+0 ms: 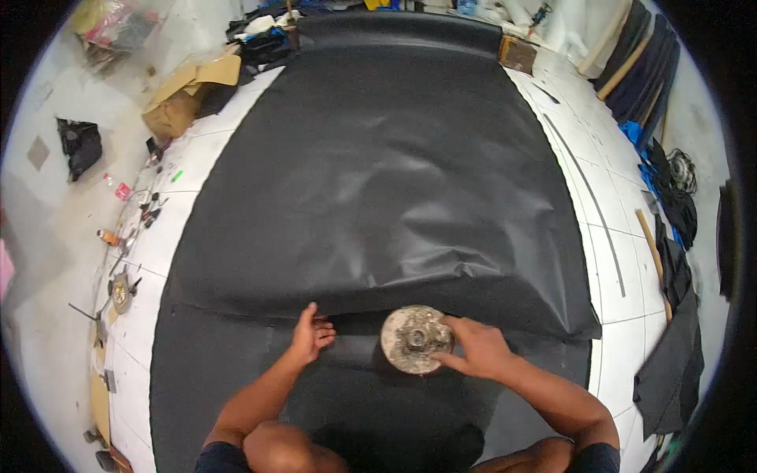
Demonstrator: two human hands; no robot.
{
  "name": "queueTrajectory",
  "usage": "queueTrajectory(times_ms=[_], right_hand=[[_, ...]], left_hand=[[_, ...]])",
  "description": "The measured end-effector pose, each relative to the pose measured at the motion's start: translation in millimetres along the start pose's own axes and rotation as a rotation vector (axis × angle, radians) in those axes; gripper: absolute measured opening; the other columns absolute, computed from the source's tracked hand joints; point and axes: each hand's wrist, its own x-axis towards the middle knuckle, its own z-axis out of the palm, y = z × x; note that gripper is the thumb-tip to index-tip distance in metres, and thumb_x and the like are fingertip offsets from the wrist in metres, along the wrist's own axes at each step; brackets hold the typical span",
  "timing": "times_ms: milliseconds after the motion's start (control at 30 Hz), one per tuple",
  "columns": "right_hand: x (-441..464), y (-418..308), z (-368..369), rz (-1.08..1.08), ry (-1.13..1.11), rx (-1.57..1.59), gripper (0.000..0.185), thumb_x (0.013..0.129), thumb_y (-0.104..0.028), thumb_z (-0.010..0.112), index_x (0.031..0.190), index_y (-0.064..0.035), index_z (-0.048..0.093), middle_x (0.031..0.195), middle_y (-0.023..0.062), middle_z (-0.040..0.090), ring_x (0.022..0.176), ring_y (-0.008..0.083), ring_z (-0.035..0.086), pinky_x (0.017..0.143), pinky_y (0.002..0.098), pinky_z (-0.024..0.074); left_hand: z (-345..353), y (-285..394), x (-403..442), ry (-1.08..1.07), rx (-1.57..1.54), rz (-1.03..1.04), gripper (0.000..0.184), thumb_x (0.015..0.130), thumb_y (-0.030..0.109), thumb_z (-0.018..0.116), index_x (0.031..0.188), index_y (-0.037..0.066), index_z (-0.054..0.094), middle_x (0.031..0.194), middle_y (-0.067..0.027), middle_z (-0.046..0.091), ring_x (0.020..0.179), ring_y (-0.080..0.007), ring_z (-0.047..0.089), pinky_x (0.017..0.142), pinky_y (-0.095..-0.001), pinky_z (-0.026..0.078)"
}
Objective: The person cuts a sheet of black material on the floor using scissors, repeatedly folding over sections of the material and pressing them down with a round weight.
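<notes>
A wide sheet of black material (355,181) lies over the floor in front of me, wrinkled toward its near edge. That edge rests on another black layer (213,370) closer to my knees. My right hand (478,348) grips the right side of a round, worn, stone-like disc (408,353) with a knob or hole at its centre. Just left of it, my left hand (313,334) is held near the sheet's edge with the thumb raised and fingers partly curled. Nothing shows in that hand, and whether it touches the sheet is unclear.
A thick black roll (398,31) lies at the far end. Small tools and a round metal part (120,292) line the left floor, near a cardboard box (175,98). On the right are a long thin strip (587,197), wooden sticks and black cloth (669,370).
</notes>
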Motion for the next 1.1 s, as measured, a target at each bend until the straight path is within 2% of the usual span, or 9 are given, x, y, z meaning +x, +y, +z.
queueTrajectory(times_ms=[200,300,400,500,667,767,900,1033,1100], right_hand=[[52.5,-12.4,44.0,-0.155,-0.128,-0.299,0.052,0.091,-0.052,0.057,0.110,-0.0039,0.057,0.092,0.0195,0.068,0.080,0.0329,0.070,0.066,0.0439,0.0569],[47.7,-12.9,52.6,-0.153,-0.097,-0.327,0.042,0.091,-0.047,0.058,0.101,-0.0061,0.057,0.071,0.0151,0.067,0.060,0.0325,0.068,0.055,0.0440,0.0551],[46.3,-11.1,49.3,-0.144,-0.119,-0.295,0.041,0.091,-0.045,0.059,0.101,-0.0052,0.058,0.069,0.0156,0.067,0.060,0.0306,0.068,0.053,0.0433,0.0543],[16.2,-24.1,44.4,-0.249,-0.110,-0.298,0.033,0.089,-0.038,0.065,0.086,-0.0060,0.057,0.061,0.0128,0.063,0.049,0.0277,0.062,0.046,0.0415,0.0500],[-29.1,-55.1,41.7,-0.286,0.016,-0.139,0.032,0.084,-0.039,0.068,0.085,-0.0091,0.058,0.053,0.0099,0.055,0.048,0.0308,0.058,0.042,0.0426,0.0457],[-52.8,-69.6,44.4,-0.213,-0.214,-0.096,0.033,0.084,-0.039,0.066,0.089,-0.0082,0.056,0.054,0.0115,0.056,0.049,0.0322,0.059,0.043,0.0437,0.0460],[-85.2,-70.0,67.4,-0.247,-0.237,0.036,0.038,0.083,-0.037,0.067,0.101,-0.0075,0.053,0.058,0.0130,0.059,0.053,0.0344,0.061,0.047,0.0447,0.0486],[-95.2,-76.2,81.0,-0.212,-0.355,0.133,0.038,0.082,-0.036,0.068,0.102,-0.0081,0.053,0.062,0.0136,0.061,0.058,0.0359,0.063,0.051,0.0472,0.0504],[-89.7,-83.0,67.6,-0.156,-0.532,0.148,0.037,0.080,-0.035,0.071,0.100,-0.0080,0.055,0.077,0.0177,0.065,0.071,0.0366,0.066,0.062,0.0494,0.0523]], left_hand=[[5.9,11.7,-0.1,0.000,0.049,-0.023,0.061,0.093,0.053,0.054,0.114,-0.004,0.051,0.092,-0.0133,0.058,0.079,-0.0223,0.060,0.066,-0.0351,0.054],[3.6,12.4,3.4,-0.012,-0.006,0.001,0.049,0.096,0.042,0.056,0.108,-0.005,0.051,0.085,-0.0133,0.059,0.071,-0.0218,0.061,0.061,-0.0339,0.054],[0.7,14.6,7.4,-0.051,-0.056,-0.002,0.047,0.097,0.039,0.056,0.107,-0.006,0.050,0.083,-0.0132,0.059,0.069,-0.0218,0.061,0.057,-0.0336,0.053],[4.9,21.6,2.9,-0.015,-0.024,0.025,0.045,0.096,0.036,0.057,0.109,-0.006,0.049,0.082,-0.0140,0.058,0.069,-0.0223,0.063,0.055,-0.0335,0.054],[-12.7,3.4,7.7,0.081,0.012,-0.022,0.046,0.093,0.030,0.064,0.113,-0.008,0.048,0.096,-0.0165,0.055,0.078,-0.0260,0.065,0.062,-0.0354,0.059],[-29.4,-17.2,13.6,0.114,0.035,-0.028,0.049,0.092,0.029,0.065,0.118,-0.009,0.047,0.102,-0.0172,0.053,0.082,-0.0274,0.066,0.066,-0.0365,0.059],[-51.8,-29.9,21.2,0.055,0.047,0.014,0.049,0.092,0.027,0.066,0.121,-0.008,0.048,0.102,-0.0162,0.052,0.094,-0.0293,0.065,0.077,-0.0377,0.059],[-63.5,-31.7,22.4,0.084,0.072,0.017,0.066,0.093,0.030,0.065,0.136,-0.011,0.039,0.124,-0.0250,0.051,0.110,-0.0333,0.060,0.090,-0.0384,0.055],[-75.2,-35.3,29.9,0.035,0.090,0.036,0.072,0.093,0.032,0.064,0.141,-0.011,0.033,0.131,-0.0269,0.048,0.111,-0.0332,0.060,0.090,-0.0377,0.054]])
